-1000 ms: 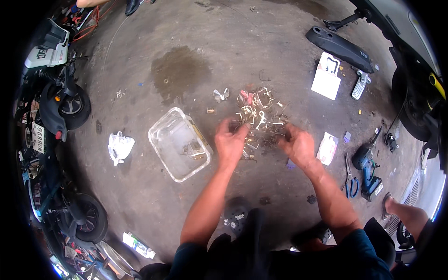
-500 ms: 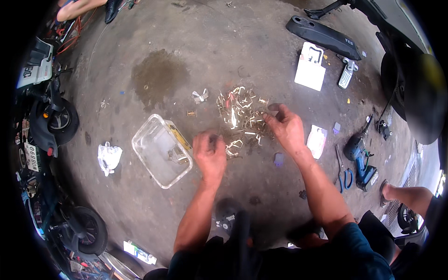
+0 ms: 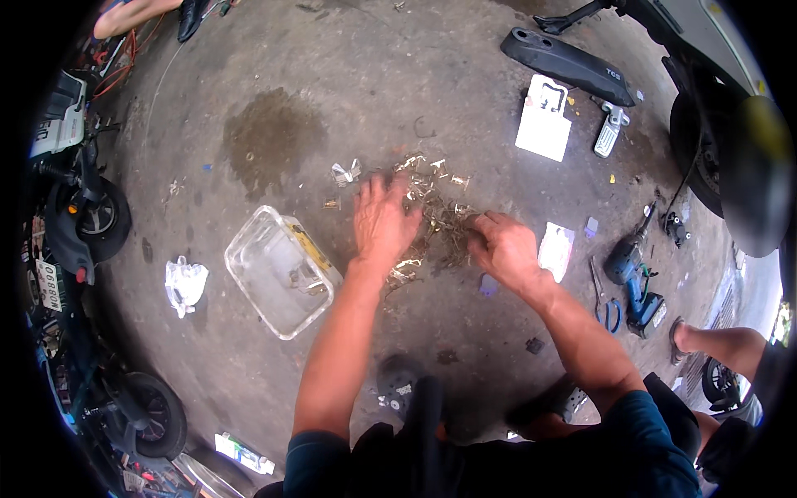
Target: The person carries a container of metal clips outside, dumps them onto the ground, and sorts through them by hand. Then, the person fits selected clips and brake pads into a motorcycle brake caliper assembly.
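Observation:
A loose pile of small brass-coloured and silvery metal pieces (image 3: pixel 442 217) lies on the concrete floor in front of me. My left hand (image 3: pixel 382 217) reaches over the pile's left side, palm down, fingers stretched out and thumb apart; it covers part of the heap. At the right edge of the pile is my right hand (image 3: pixel 505 249), its fingers curled in towards the pieces; whatever they pinch is hidden. To the left stands a clear rectangular plastic tub (image 3: pixel 249 286) with a few metal pieces inside.
A crumpled white plastic bag (image 3: pixel 184 284) lies left of the tub. On the right are a blue cordless drill (image 3: pixel 635 278), blue-handled pliers (image 3: pixel 610 311), a white sheet (image 3: pixel 544 129) and a long black cover (image 3: pixel 569 66). Motorbikes flank both sides; other people's legs show at the edges.
My left hand has moved forward from beside the tub onto the pile, and its fingers have spread. My right hand has shifted slightly down, staying at the pile's right edge.

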The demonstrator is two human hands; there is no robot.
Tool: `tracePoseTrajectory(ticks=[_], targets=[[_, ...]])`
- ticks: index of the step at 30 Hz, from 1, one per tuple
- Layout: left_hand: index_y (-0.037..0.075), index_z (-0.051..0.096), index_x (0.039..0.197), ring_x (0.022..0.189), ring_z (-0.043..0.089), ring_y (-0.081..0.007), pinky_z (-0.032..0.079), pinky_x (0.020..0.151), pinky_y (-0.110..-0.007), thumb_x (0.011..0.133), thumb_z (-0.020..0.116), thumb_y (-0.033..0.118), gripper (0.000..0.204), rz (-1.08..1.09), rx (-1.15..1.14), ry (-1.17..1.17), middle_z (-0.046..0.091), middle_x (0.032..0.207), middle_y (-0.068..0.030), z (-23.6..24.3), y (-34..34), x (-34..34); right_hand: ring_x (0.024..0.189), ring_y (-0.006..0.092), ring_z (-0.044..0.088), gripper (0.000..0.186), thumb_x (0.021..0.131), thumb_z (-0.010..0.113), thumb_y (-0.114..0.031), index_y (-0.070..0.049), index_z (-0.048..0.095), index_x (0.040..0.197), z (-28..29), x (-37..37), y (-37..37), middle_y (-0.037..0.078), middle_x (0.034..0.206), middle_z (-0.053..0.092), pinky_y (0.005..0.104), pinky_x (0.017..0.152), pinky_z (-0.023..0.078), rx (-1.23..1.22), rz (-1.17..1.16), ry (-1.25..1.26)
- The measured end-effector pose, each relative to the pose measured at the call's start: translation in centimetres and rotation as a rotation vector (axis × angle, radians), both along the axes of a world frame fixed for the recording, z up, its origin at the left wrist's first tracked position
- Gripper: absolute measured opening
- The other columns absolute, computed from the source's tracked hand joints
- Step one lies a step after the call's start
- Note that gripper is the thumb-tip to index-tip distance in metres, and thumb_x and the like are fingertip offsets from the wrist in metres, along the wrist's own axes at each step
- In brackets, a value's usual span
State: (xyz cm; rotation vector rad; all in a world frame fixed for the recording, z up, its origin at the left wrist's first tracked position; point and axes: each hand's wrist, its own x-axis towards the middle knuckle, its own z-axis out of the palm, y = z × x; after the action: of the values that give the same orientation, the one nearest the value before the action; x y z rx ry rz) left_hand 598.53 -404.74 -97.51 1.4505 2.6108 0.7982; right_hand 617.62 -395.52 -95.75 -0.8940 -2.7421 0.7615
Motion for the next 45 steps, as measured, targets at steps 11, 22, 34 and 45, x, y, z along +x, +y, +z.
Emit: tracePoseTrajectory(ticks=[11,22,34,45], targets=[[0.0,0.063,0.103,0.079,0.061,-0.0184,0.05,0.071,-0.029,0.075,0.069,0.007,0.029,0.283,0.311,-0.774,0.058,0.101,-0.0094,-1.3,-0.9,-1.3,0.068,0.0143,0.058,0.021,0.084,0.063,-0.017,-0.003,0.066,0.099,-1.1,2.5,2.5,0.008,0.076,0.065,0.0289,0.065,0.047,-0.518,-0.573,0.358],[0.003,0.061,0.112,0.106,0.053,-0.0322,0.046,0.088,-0.039,0.071,0.06,0.0,0.042,0.166,0.072,-0.347,0.054,0.116,-0.0156,-0.9,-2.7,-1.1,0.067,0.0069,0.048,0.021,0.087,0.063,-0.015,0.0,0.066,0.102,-2.7,2.7,3.8,-0.001,0.075,0.058,0.0237,0.061,0.042,-0.56,-0.652,0.457],[0.006,0.062,0.107,0.105,0.052,-0.0304,0.038,0.096,-0.046,0.07,0.07,0.014,0.039,-0.274,0.024,0.117,0.059,0.104,-0.0109,-1.7,-3.5,4.6,0.078,0.035,0.065,0.035,0.08,0.068,-0.027,-0.01,0.063,0.11,1.1,1.5,0.2,0.016,0.081,0.067,0.0436,0.069,0.051,-0.048,-0.233,-0.073],[0.007,0.065,0.105,0.1,0.053,-0.027,0.036,0.098,-0.046,0.069,0.065,0.008,0.037,-0.291,-0.114,0.128,0.061,0.103,-0.0085,-1.8,-4.8,4.2,0.075,0.0338,0.064,0.03,0.081,0.068,-0.025,-0.012,0.064,0.108,1.8,3.5,1.8,0.014,0.079,0.066,0.0406,0.068,0.049,-0.112,-0.4,-0.15]])
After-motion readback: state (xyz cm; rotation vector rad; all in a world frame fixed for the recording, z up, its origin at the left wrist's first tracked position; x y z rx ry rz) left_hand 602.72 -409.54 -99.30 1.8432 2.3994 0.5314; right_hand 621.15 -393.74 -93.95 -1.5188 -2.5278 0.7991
